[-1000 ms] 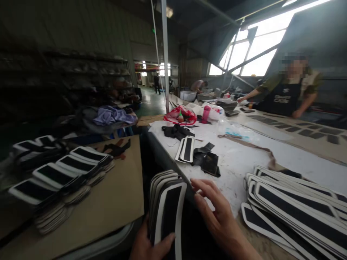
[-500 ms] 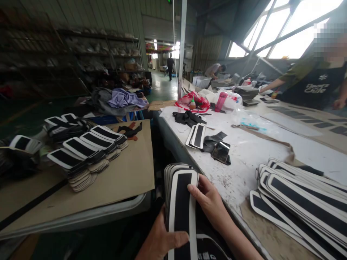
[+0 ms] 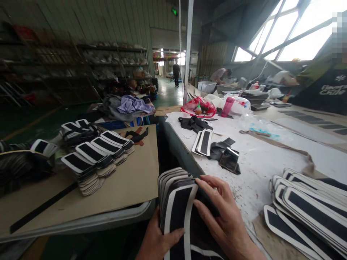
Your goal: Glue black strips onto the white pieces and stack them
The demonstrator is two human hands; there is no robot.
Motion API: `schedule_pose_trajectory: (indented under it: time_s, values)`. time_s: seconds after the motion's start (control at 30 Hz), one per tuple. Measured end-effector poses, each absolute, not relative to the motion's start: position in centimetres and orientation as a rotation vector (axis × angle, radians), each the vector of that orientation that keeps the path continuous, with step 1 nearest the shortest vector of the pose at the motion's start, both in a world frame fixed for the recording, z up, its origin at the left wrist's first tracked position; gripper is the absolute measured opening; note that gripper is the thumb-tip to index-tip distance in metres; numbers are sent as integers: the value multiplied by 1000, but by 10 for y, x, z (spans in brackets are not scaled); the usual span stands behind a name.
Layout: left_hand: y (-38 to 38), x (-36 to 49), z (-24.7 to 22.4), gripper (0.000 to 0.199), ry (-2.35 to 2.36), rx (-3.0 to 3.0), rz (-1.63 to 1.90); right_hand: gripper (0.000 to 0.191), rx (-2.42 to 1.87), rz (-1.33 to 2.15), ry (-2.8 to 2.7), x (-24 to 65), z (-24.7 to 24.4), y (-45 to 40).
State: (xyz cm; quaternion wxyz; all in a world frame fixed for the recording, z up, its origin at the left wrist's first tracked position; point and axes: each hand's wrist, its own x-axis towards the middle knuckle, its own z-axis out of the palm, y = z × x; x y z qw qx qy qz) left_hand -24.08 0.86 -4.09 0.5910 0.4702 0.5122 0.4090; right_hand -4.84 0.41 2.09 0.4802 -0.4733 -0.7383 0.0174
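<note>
A thick stack of long black strips with white borders (image 3: 179, 206) stands upright between my hands at the bottom centre. My left hand (image 3: 159, 234) is wrapped round its lower left side, thumb lying across the front strip. At the stack's upper right corner, my right hand (image 3: 222, 209) touches the edge with its fingertips; thumb and forefinger are close together at the front piece's edge. Whether a single piece is pinched there cannot be made out. The stack's lower end runs out of view.
More bordered strips (image 3: 317, 209) lie piled at right on the white table (image 3: 252, 162). Bundled stacks (image 3: 92, 151) rest on the brown-covered left table (image 3: 135, 173). A phone (image 3: 229, 159) lies near dark straps. A person (image 3: 320, 83) stands at far right.
My right hand has shifted from gripping the stack's right side to its top right corner, its thumb off the front face. The stack now leans, its pieces more fanned. The view has turned left.
</note>
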Motion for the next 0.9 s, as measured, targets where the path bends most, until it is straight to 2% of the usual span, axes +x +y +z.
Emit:
schedule_pose_trajectory:
  time_s: [0.2,0.5,0.7,0.9]
  values:
    - [17,-246,-44,59,1202,1114,1068,50,-1043,32,-1924,-55,27,1]
    - [28,-252,-48,61,1389,1202,1022,34,-1095,234,-1730,-61,25,3]
    - [29,-246,-41,51,1419,1239,1148,50,-1049,261,-1748,-63,26,9]
    - [31,-250,-45,52,1391,1250,1147,52,-1011,241,-1758,-66,26,9]
